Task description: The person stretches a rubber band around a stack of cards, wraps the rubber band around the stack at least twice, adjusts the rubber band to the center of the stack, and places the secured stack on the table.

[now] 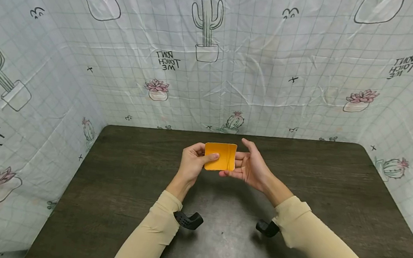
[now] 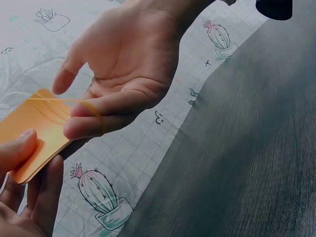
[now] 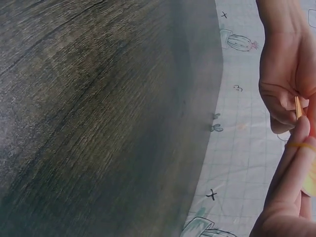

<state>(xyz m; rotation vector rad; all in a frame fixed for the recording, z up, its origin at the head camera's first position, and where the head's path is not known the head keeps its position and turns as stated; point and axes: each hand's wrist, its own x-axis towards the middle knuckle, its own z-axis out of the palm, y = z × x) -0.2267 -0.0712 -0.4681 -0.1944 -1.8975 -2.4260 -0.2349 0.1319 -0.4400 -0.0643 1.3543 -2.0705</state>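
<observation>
In the head view my left hand (image 1: pixel 191 161) pinches a flat orange square (image 1: pixel 222 149) with rounded corners, thumb on its face and fingers behind. Layered edges show in the left wrist view, like a thin stack of cards. A yellow rubber band (image 2: pixel 61 100) crosses the square near one end and loops over fingers of my right hand (image 2: pixel 131 54). Those fingers are extended beside and partly behind the square, with the thumb lifted away from it. From the right wrist, the band (image 3: pixel 298 144) runs across the straight fingers, while the square is mostly hidden.
Below the hands lies a dark wood-grain table (image 1: pixel 125 188). A pale grid-patterned cloth (image 1: pixel 259 75) printed with cacti hangs behind it and along both sides. Black wrist devices (image 1: pixel 189 220) sit on both forearms, over beige sleeves.
</observation>
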